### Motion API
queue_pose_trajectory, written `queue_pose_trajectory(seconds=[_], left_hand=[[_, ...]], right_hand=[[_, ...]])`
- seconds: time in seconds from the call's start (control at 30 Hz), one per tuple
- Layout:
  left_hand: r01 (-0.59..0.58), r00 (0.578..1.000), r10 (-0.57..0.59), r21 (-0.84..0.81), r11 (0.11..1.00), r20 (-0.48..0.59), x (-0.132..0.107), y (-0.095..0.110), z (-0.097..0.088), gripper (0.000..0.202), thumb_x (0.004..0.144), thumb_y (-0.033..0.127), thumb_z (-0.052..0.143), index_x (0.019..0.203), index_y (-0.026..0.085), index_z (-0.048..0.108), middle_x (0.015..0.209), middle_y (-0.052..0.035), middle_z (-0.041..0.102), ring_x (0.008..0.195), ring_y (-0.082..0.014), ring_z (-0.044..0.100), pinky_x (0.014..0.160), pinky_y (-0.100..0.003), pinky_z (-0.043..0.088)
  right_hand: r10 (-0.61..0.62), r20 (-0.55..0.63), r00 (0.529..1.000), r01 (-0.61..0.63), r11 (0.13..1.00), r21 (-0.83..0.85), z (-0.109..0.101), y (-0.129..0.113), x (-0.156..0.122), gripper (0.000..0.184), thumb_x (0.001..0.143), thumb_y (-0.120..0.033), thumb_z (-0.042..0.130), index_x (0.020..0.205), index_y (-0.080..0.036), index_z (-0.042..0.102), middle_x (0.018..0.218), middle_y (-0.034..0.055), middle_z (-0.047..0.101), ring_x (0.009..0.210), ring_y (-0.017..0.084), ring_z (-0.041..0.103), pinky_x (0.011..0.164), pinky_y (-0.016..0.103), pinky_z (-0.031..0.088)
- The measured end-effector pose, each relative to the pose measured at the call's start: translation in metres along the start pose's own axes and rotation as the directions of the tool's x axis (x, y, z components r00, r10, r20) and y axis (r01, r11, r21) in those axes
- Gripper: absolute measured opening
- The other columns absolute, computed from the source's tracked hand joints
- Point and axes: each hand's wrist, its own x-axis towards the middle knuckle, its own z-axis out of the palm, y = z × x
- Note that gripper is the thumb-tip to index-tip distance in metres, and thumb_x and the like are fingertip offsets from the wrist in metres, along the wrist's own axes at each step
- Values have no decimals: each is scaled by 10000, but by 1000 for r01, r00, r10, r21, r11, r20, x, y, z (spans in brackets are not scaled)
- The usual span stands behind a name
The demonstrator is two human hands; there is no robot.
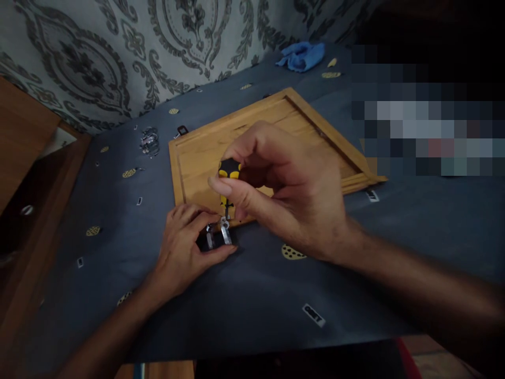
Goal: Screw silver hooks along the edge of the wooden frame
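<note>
Between the thumb and fingers of my right hand (292,195) is a short screwdriver (229,169) with a black and yellow handle. Its shaft points down at a shiny metal hinge (225,231) on the near edge of a wooden cabinet door (244,142). My left hand (185,242) curls around that hinge, thumb on the near side and fingers on the door's edge. Whether the screwdriver tip sits in a screw is too small to tell. The door lies flat, its recessed panel facing up, partly hidden behind my right hand.
A small pile of metal hardware (150,141) lies left of the door. Toward the back is a crumpled blue cloth (302,56). A dark patterned cloth (252,305) covers the table, and wooden furniture (31,147) stands at the left. The upper right is pixelated.
</note>
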Motion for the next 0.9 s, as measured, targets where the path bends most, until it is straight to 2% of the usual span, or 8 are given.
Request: queue_pose_trajectory(seconds=[0.13, 0.3, 0.4, 0.53, 0.63, 0.73, 0.8, 0.9], left_hand=[[-2, 1000, 2, -3, 1000, 4, 0, 1, -1, 339, 780, 396, 842, 1040, 249, 682, 1075, -46, 716, 1087, -304, 632, 928, -469, 477], [21, 999, -21, 12, 1000, 27, 0, 1, -1, 351, 772, 413, 835, 1053, 255, 696, 1091, -50, 712, 1111, -310, 623, 972, -484, 471], [27, 999, -28, 25, 999, 45, 0, 2, -1, 378, 780, 444, 833, 1079, 259, 695, 1134, -57, 709, 1145, -323, 613, 989, -503, 462], [57, 996, -54, -37, 998, 75, -1, 2, -8, 638, 694, 565, 882, 1192, 255, 631, 1160, -70, 709, 1113, -333, 637, 972, -507, 477], [82, 996, -79, -73, 994, 50, -1, -2, -24, 849, 627, 612, 907, 1306, 252, 546, 1169, -84, 703, 1085, -337, 654, 949, -502, 495], [55, 996, -53, -28, 998, 71, -2, -9, -45, 785, 667, 623, 878, 1282, 250, 564, 1168, -83, 688, 1090, -339, 643, 926, -492, 500], [42, 989, -41, -6, 999, 145, -2, -13, -54, 703, 682, 614, 871, 1220, 254, 597, 1140, -76, 682, 1061, -329, 634, 882, -470, 508], [26, 967, -24, -5, 1000, 253, -3, -15, -57, 599, 703, 568, 875, 1151, 263, 621, 1114, -61, 679, 1052, -314, 619, 891, -452, 501]], right_hand=[[-43, 8, 999, 43, 998, -40, 0, 0, 1, 302, 907, -483, 715, 836, -238, 555, 735, -31, 544, 587, 112, 530, 546, 237, 474], [-121, 30, 992, 125, 975, -182, 0, -1, 0, 212, 958, -405, 670, 869, -234, 583, 765, -29, 582, 609, 107, 562, 606, 246, 481], [-147, 28, 989, 150, 969, -197, 1, -2, -1, 207, 956, -397, 676, 864, -236, 584, 761, -30, 597, 600, 107, 572, 588, 248, 478], [-98, 24, 995, 101, 972, -211, 2, -3, -2, 232, 936, -400, 708, 835, -237, 578, 751, -32, 617, 562, 104, 563, 532, 250, 457], [-110, 32, 993, 115, 970, -213, 2, -3, -4, 207, 924, -383, 727, 855, -242, 592, 718, -42, 610, 547, 104, 568, 512, 244, 453], [-82, 30, 996, 86, 982, -169, 3, -2, -5, 179, 911, -364, 745, 912, -248, 608, 725, -39, 613, 571, 116, 585, 493, 239, 457], [-68, 21, 997, 70, 991, -112, 4, 0, -5, 192, 892, -357, 767, 926, -248, 612, 747, -33, 623, 575, 120, 582, 472, 237, 463], [-64, 4, 998, 64, 996, -64, 6, 3, -5, 197, 874, -339, 788, 917, -245, 621, 794, -23, 656, 564, 109, 570, 455, 231, 471]])
